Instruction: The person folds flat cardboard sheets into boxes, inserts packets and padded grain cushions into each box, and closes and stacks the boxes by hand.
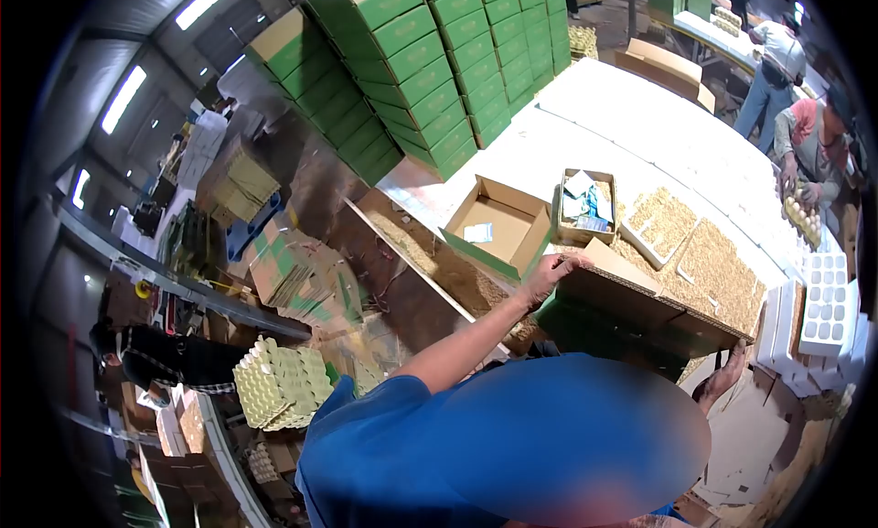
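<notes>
L hand point(553, 274) grips one end of green cardboard carton point(608, 319); R hand point(725, 376) grasps opp. end. Carton's btwn blue shirt point(384, 450) & white table point(672, 116), nr open shallow box point(517, 228) w/ sm. packet point(477, 232) inside.

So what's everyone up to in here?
A person in a blue shirt is handling a green-and-brown cardboard box: the left hand grips one end, and the right hand is at the other. On the white table ahead sit an open box and a smaller box of packets. Green boxes stand stacked beyond. Off to the right, a co-worker handles what look like eggs.
</notes>
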Demonstrator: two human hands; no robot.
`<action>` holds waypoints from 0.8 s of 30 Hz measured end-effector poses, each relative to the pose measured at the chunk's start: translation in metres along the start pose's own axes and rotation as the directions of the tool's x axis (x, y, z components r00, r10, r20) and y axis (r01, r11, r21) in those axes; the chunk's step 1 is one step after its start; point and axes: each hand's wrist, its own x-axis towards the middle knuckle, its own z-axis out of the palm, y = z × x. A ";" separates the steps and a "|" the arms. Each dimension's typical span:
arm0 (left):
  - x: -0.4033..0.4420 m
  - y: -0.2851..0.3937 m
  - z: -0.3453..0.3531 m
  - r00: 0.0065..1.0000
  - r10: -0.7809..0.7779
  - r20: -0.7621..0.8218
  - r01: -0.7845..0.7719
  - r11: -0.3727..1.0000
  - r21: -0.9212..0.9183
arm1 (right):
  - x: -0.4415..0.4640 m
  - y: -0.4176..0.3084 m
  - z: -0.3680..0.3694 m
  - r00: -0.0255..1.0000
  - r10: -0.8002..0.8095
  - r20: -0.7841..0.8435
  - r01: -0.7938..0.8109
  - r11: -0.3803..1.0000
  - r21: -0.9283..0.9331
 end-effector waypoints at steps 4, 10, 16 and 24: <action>0.004 -0.004 -0.004 0.979 -0.202 0.010 0.202 0.977 -0.066 | 0.006 0.002 0.016 0.999 -0.035 0.021 0.038 0.979 -0.199; 0.018 0.018 -0.023 0.925 -0.234 0.300 0.215 0.972 0.095 | -0.025 -0.053 0.035 0.975 0.217 0.055 -0.221 0.971 0.087; 0.012 0.054 -0.024 0.781 -0.342 0.523 0.309 0.939 0.153 | -0.006 -0.031 0.019 0.989 0.139 0.040 -0.140 0.990 0.034; 0.014 0.062 -0.019 0.835 -0.320 0.448 0.130 0.905 0.405 | -0.017 -0.044 0.019 0.979 0.119 0.163 -0.136 0.985 0.101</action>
